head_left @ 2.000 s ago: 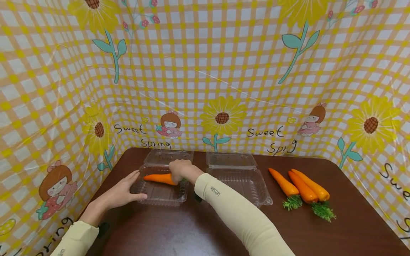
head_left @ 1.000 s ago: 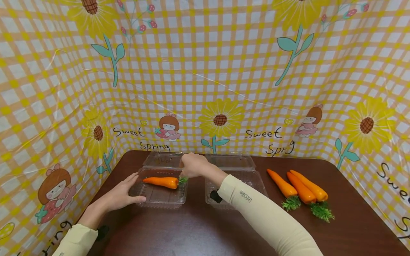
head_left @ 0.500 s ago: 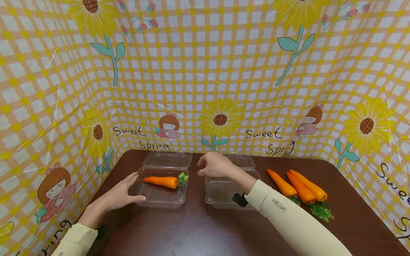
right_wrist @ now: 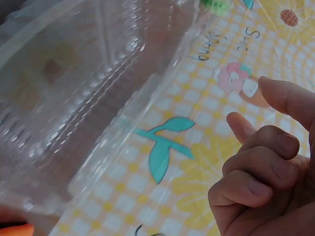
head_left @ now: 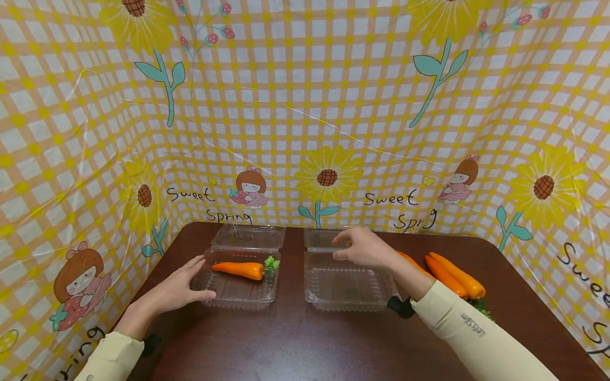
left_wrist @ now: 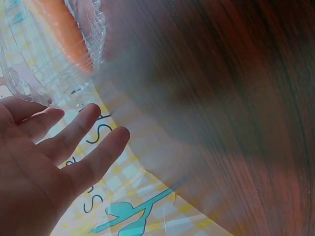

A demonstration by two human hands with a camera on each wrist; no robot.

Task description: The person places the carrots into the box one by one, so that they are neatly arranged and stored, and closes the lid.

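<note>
My left hand (head_left: pixel 173 288) rests with spread fingers at the left side of a clear plastic clamshell box (head_left: pixel 238 296), whose lid lies back. In that box lies an orange carrot (head_left: pixel 238 270), its green tuft at the right end. My right hand (head_left: pixel 367 248) hovers over the back of a second open clear box (head_left: pixel 348 288), holding nothing. In the right wrist view, several of its fingers (right_wrist: pixel 261 152) are loosely bent, with the thumb apart. The left wrist view shows the straight fingers of my left hand (left_wrist: pixel 49 152) by the box edge.
More carrots (head_left: pixel 459 278) lie at the right of the dark brown table (head_left: pixel 267 344), partly hidden behind my right forearm. The lids (head_left: pixel 250 236) of both boxes reach towards a yellow checked cloth wall (head_left: pixel 267 106) that surrounds the table.
My right hand let go of the carrot's leafy end in the left box and moved right, over the second box. The carrot stays there. My left hand has hardly moved.
</note>
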